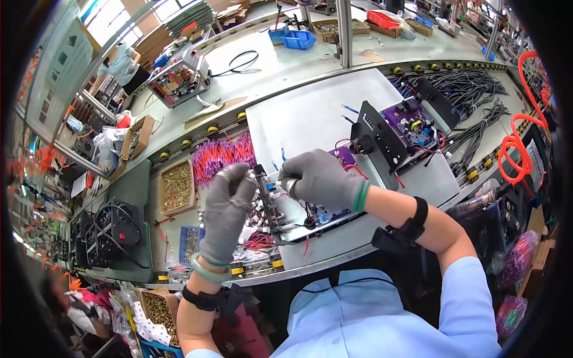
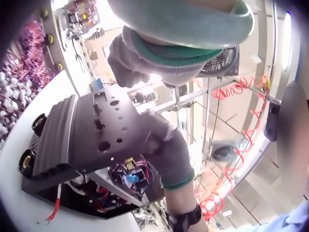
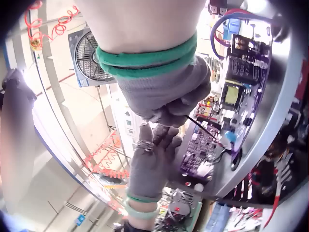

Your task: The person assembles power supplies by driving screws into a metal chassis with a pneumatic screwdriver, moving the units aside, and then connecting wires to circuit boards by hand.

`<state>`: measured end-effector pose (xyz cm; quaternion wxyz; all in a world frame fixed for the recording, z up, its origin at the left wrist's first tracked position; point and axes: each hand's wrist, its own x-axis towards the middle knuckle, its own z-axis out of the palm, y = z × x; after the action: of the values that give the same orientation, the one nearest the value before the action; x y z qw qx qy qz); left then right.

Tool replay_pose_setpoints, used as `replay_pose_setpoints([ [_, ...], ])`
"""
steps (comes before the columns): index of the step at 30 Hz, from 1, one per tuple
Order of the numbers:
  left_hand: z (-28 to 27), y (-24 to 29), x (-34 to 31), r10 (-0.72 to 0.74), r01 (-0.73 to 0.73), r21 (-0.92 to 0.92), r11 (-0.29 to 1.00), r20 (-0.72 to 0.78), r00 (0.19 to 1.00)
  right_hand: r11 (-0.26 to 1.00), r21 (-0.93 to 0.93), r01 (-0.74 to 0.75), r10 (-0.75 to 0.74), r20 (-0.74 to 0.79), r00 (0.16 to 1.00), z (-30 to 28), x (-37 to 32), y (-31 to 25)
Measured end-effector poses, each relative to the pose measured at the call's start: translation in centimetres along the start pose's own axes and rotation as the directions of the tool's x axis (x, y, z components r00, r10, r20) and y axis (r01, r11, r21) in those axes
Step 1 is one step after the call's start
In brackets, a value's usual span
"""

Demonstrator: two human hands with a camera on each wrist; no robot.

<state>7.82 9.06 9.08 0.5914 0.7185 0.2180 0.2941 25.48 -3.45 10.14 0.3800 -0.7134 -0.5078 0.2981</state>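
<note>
Both hands wear grey gloves, raised at the near black panel (image 2: 106, 128) of an opened electronic unit. My left hand (image 1: 230, 209) is at the panel's outer left side, fingers bent; whether they hold anything I cannot tell. Over the unit, my right hand (image 1: 322, 179) has curled fingers, from which a thin black wire (image 3: 200, 126) runs down toward the purple circuit board (image 3: 198, 150). The right fingertips are partly hidden by the glove. A second unit with an upright black panel (image 1: 376, 137) and a purple board (image 1: 412, 123) stands just to the right.
Left of the unit lie red-purple wire bundles (image 1: 221, 158), a box of brass-coloured parts (image 1: 177, 188) and a blue tray (image 1: 191, 243). Black cables (image 1: 471, 92) are heaped at the far right. A coiled orange hose (image 1: 516, 149) hangs there. White sheeting (image 1: 322, 107) lies under the units.
</note>
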Motion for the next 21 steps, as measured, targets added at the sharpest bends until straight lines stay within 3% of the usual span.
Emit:
replay_pose_setpoints([
  [1,0.0,-0.6,-0.3,0.003,-0.018,0.202,0.979,0.076,0.997,0.989,-0.151,-0.005,0.005,-0.004,1.0,0.0,0.2,0.0],
  [2,0.1,-1.0,-0.5,-0.01,-0.051,0.395,0.917,0.15,0.989,0.965,-0.263,0.017,0.011,0.103,0.995,0.7,1.2,1.0],
  [3,0.7,-1.4,-0.8,-0.131,0.086,0.209,0.974,0.215,0.968,0.965,-0.263,0.019,0.009,0.104,0.995,0.9,1.4,1.3],
  [5,0.4,-2.0,-1.6,-0.225,0.197,0.112,0.974,0.366,0.903,0.986,-0.165,0.001,0.027,0.167,0.986,1.0,1.8,1.2],
  [7,0.5,-1.8,-2.2,-0.258,0.247,0.078,0.966,0.346,0.902,0.989,-0.148,-0.027,0.056,0.196,0.979,0.8,2.4,1.3],
  [8,0.6,-1.7,-2.4,-0.293,0.295,0.045,0.954,0.327,0.898,0.996,-0.035,-0.08,0.086,0.263,0.961,0.9,3.1,2.0],
  [10,0.7,-1.3,-2.5,-0.29,0.285,0.064,0.957,0.319,0.902,0.974,0.122,-0.193,0.139,0.353,0.925,0.7,3.8,2.0],
  [17,1.0,-2.3,-3.0,-0.214,0.212,0.035,0.977,0.26,0.942,0.923,0.102,-0.371,0.317,0.347,0.883,0.5,3.5,0.3],
  [20,1.4,-3.7,-3.2,-0.143,0.159,-0.101,0.982,0.156,0.977,0.965,0.069,-0.253,0.223,0.295,0.929,1.2,2.9,1.4],
  [21,1.6,-3.5,-3.5,-0.202,0.222,-0.142,0.965,0.145,0.969,0.984,0.02,-0.176,0.165,0.254,0.953,1.2,2.8,1.3],
])
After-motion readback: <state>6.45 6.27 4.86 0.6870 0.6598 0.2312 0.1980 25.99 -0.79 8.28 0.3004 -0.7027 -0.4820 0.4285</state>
